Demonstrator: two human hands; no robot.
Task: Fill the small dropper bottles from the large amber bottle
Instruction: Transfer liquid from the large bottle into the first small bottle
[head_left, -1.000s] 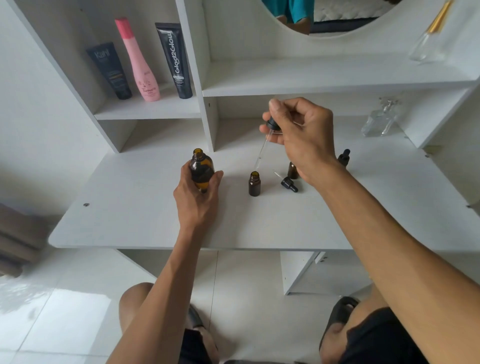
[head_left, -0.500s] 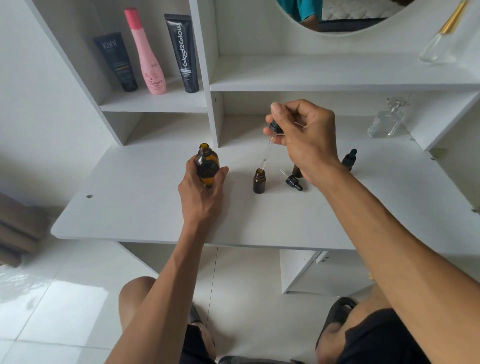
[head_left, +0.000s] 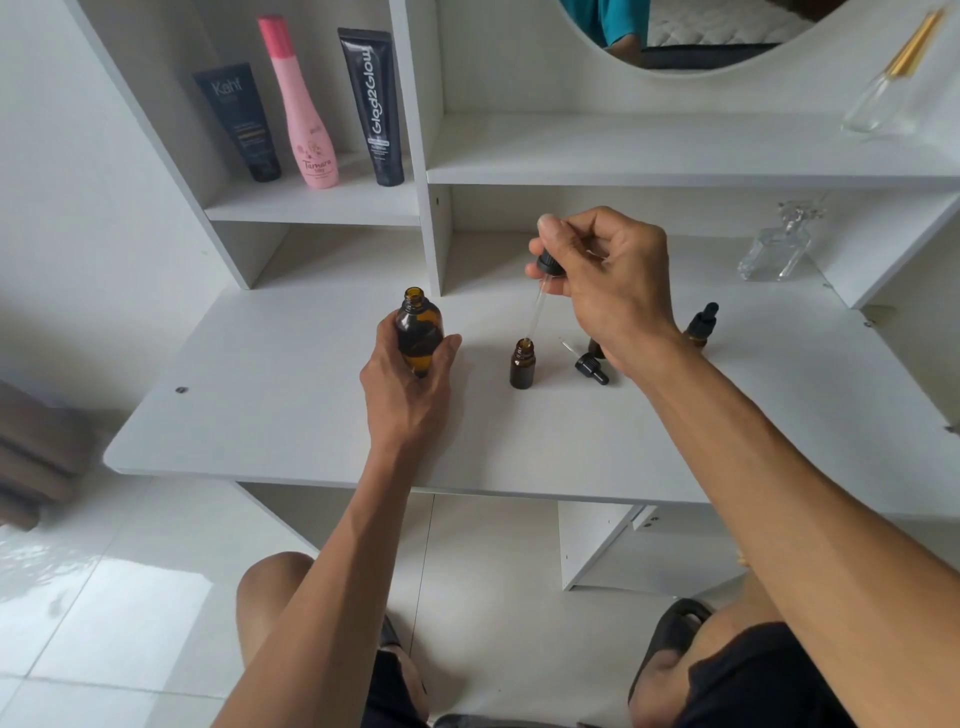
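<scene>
Dropper (head_left: 537, 306) pinched in right hand (head_left: 605, 291) tips into small bottle (head_left: 522, 365); left hand (head_left: 408, 387) holds uncapped amber bottle (head_left: 418, 332).

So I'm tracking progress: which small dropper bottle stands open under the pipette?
The small amber bottle nearest the large amber bottle, uncapped, pipette tip at its mouth. The far-right small bottle has its dropper cap on.
</scene>
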